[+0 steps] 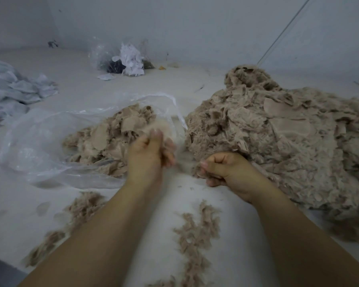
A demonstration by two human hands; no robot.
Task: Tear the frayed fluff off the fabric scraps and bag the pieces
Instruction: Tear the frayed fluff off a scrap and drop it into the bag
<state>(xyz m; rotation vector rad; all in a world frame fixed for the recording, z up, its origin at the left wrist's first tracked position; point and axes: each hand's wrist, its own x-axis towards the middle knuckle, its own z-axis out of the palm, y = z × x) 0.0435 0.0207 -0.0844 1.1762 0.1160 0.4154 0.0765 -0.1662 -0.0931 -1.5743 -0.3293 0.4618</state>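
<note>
A large heap of beige frayed fabric scraps (282, 141) covers the right side of the white surface. A clear plastic bag (39, 141) lies open at the left, with cleaned beige pieces (110, 137) piled in its mouth. My left hand (149, 156) is raised at the bag's mouth and blurred; a pale beige piece (162, 126) is at its fingertips. My right hand (224, 168) rests at the heap's near edge, fingers curled around a tuft of fluff (197, 170). Torn fluff lies in strips (195, 235) between my forearms and in clumps (83, 206) at the left.
White crumpled fabric (10, 94) lies at the far left. A second clear bag with white and dark scraps (124, 59) stands at the back by the wall. A thin rod (282, 32) leans against the wall at the right.
</note>
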